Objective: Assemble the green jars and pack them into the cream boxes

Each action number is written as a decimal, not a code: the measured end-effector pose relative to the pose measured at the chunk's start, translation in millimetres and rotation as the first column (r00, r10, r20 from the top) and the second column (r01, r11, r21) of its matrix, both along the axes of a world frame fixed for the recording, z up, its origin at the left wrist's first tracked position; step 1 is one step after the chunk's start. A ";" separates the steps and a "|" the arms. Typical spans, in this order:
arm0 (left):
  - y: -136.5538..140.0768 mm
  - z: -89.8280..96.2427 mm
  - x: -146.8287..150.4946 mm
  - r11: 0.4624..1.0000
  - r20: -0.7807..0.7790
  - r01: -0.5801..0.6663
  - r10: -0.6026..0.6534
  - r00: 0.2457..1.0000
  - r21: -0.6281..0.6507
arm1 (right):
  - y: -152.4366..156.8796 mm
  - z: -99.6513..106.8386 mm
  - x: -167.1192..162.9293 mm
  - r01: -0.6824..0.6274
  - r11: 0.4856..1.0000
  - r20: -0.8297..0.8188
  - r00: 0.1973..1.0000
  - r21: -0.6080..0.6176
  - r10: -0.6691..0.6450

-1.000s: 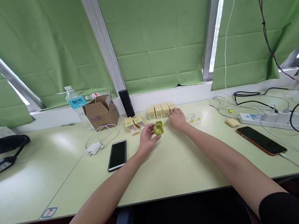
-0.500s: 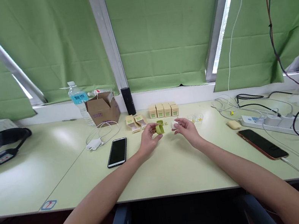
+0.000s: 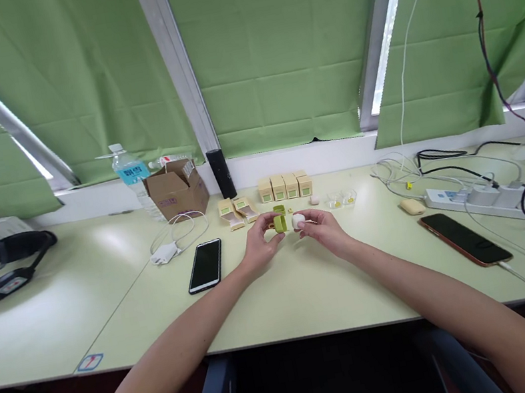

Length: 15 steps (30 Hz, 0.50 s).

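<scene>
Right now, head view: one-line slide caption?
Left hand holds a small green case; right hand brings a white piece beside it.

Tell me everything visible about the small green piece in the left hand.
The small green piece is olive-green, matte and plastic-looking, roughly cup- or sleeve-shaped; finer detail is too small to tell. The left hand pinches it above the pale green table, in front of a row of small beige boxes. The right hand holds a small white object right beside it; whether they touch cannot be told.
</scene>
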State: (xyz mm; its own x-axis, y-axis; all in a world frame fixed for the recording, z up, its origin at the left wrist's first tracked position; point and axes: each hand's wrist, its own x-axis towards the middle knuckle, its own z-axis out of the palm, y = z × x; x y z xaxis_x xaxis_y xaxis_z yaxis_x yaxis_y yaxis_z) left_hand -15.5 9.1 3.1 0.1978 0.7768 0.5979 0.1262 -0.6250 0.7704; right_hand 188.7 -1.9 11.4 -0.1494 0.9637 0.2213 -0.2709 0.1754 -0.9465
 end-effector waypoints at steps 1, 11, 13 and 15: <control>-2.0 1.3 0.0 1.000 -0.023 0.000 0.000 1.000 0.011 | -1.2 0.4 -0.7 0.005 1.000 0.014 1.000 0.003 -0.005; -11.5 7.7 1.4 0.997 -0.141 -0.033 0.042 0.989 0.065 | -10.8 6.8 -7.0 0.006 1.000 0.050 0.999 -0.005 -0.006; -12.1 8.2 1.2 0.998 -0.148 -0.036 0.045 0.988 0.059 | -11.4 7.0 -7.7 0.006 1.000 0.056 0.998 -0.002 -0.006; -12.9 8.7 1.1 0.998 -0.150 -0.036 0.043 0.988 0.050 | -11.2 6.4 -7.9 0.009 1.000 0.062 0.998 0.008 -0.010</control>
